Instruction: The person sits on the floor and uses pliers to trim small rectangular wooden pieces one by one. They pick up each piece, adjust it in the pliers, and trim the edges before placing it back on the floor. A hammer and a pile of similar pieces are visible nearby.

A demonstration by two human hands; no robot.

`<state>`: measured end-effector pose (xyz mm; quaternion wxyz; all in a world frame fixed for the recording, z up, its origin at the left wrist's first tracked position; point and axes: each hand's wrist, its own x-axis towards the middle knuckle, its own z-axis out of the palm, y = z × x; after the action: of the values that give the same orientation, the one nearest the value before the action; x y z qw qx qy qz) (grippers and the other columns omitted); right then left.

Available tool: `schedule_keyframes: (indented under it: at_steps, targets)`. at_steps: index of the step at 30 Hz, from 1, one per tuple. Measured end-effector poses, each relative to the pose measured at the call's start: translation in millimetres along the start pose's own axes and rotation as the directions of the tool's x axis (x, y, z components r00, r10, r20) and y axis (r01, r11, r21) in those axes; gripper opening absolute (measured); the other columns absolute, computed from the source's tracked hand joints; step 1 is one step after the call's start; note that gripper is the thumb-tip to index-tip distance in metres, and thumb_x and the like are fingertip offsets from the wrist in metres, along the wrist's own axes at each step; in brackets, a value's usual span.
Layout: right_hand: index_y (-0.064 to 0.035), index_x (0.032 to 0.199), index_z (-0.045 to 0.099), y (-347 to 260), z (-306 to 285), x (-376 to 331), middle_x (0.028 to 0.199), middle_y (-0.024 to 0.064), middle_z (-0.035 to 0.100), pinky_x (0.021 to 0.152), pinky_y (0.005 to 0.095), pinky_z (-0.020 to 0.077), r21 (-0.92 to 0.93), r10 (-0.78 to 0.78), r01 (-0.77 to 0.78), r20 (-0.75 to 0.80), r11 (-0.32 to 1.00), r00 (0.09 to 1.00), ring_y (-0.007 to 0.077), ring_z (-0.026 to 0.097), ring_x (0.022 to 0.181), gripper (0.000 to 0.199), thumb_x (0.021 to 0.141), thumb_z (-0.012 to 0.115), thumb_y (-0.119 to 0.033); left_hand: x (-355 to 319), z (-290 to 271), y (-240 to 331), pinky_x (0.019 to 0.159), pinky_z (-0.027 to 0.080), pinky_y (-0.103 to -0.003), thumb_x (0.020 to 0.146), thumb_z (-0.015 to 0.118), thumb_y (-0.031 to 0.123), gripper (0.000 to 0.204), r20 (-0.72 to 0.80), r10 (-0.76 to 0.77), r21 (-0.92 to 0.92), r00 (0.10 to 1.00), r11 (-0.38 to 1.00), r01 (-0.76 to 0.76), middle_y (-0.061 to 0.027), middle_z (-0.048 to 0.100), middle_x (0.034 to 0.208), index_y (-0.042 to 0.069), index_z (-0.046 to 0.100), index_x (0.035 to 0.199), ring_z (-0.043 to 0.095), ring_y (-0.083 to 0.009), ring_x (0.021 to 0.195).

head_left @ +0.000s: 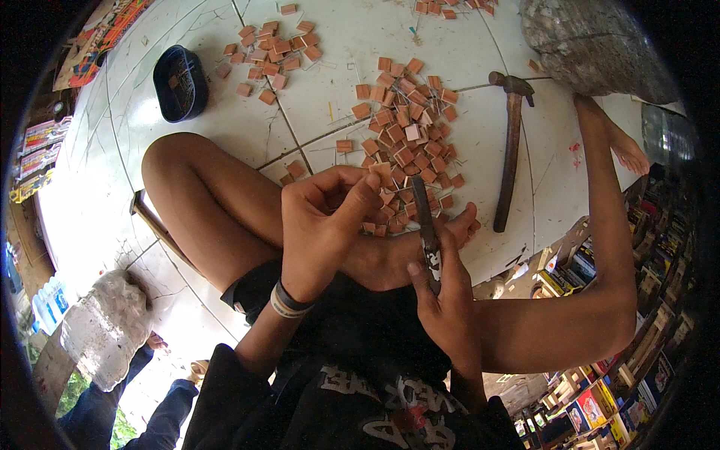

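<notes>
Left hand [324, 217]: thumb and fingertips pinched on one small brown block [381, 173], held up over the near edge of the big pile
Right hand [445, 296]: closed round a dark narrow tool [418, 199], its far end pointing up and away, just beside the block
Hands: near each other, not touching
Big pile [405, 156]: brown blocks with thin wires sticking out, heaped on the tiled floor [480, 112] in front of the person
Smaller cluster [276, 48]: similar blocks, farther off to the left, loosely spread
Hammer [511, 142]: lying right of the big pile, head at the far end
Blue tub [201, 88]: left of the cluster, small bits inside, too dim to name
Wristbands [289, 303]: left wrist, dark and pale
</notes>
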<state>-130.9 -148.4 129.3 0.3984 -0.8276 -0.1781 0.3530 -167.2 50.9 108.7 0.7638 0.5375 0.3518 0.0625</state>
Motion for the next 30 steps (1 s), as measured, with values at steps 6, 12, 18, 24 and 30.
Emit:
schedule_keyframes:
  at_steps: [6, 12, 18, 24, 30]
  targets:
    - [-0.0002, 0.152, 0.035, 1.1, 0.3, -2.6, 0.133, 0.0326, 0.060, 0.106, 0.0519, 0.0454, -0.010, 0.025, -0.025, 0.000, 1.000, 1.000, 0.0455, 0.059, 0.130, 0.055, 0.108, 0.054, -0.026, 2.7, 2.1, 0.0, 0.074, 0.060, -0.026, 0.102, 0.070, 0.019, 0.028, 0.049, -0.008, -0.105, 0.999, 0.994, 0.013, -0.0107, 0.076, 0.098, -0.008, 0.072, 0.111, 0.074, -0.0139, 0.084]
    - [0.0003, 0.151, 0.036, 0.0, 8.2, -0.8, 0.125, 0.0312, 0.062, 0.100, 0.0484, 0.0495, 0.029, -0.005, 0.006, -0.025, 1.000, 1.000, 0.0428, 0.064, 0.122, 0.051, 0.109, 0.054, -0.024, 6.7, 12.9, -8.0, 0.083, 0.063, -0.031, 0.102, 0.069, 0.015, 0.026, 0.047, -0.120, -0.312, 0.992, 0.941, 0.129, -0.0148, 0.077, 0.105, -0.008, 0.071, 0.114, 0.076, -0.0187, 0.091]
    - [0.0026, 0.148, 0.039, -3.7, 13.9, -5.8, 0.133, 0.0318, 0.058, 0.105, 0.0503, 0.0465, 0.074, 0.055, -0.052, -0.039, 0.996, 0.998, 0.0491, 0.058, 0.124, 0.050, 0.104, 0.057, -0.015, 1.7, 19.0, -13.7, 0.081, 0.062, -0.029, 0.101, 0.071, 0.013, 0.024, -0.001, -0.092, -0.344, 0.996, 0.935, 0.086, -0.0127, 0.077, 0.104, -0.007, 0.071, 0.113, 0.075, -0.0177, 0.091]
    - [0.0021, 0.147, 0.040, -0.4, 16.9, -6.1, 0.129, 0.0304, 0.059, 0.102, 0.0509, 0.0472, 0.071, 0.028, -0.026, -0.035, 0.997, 0.999, 0.0483, 0.060, 0.119, 0.050, 0.105, 0.058, -0.018, 3.0, 19.0, -12.1, 0.074, 0.059, -0.025, 0.096, 0.077, 0.011, 0.029, 0.074, -0.099, -0.259, 0.992, 0.959, 0.115, -0.0062, 0.075, 0.099, -0.004, 0.069, 0.119, 0.070, -0.0102, 0.085]
    - [-0.0019, 0.145, 0.041, -3.6, 4.3, -13.9, 0.113, 0.0155, 0.062, 0.084, 0.0426, 0.0514, 0.625, 0.095, -0.250, 0.270, 0.740, 0.958, 0.0286, 0.063, 0.096, 0.050, 0.105, 0.063, -0.020, 2.2, 18.7, -9.4, 0.074, 0.057, -0.026, 0.095, 0.078, 0.014, 0.036, 0.225, -0.299, -0.372, 0.928, 0.854, 0.365, -0.0007, 0.072, 0.100, 0.001, 0.068, 0.126, 0.066, -0.0082, 0.082]
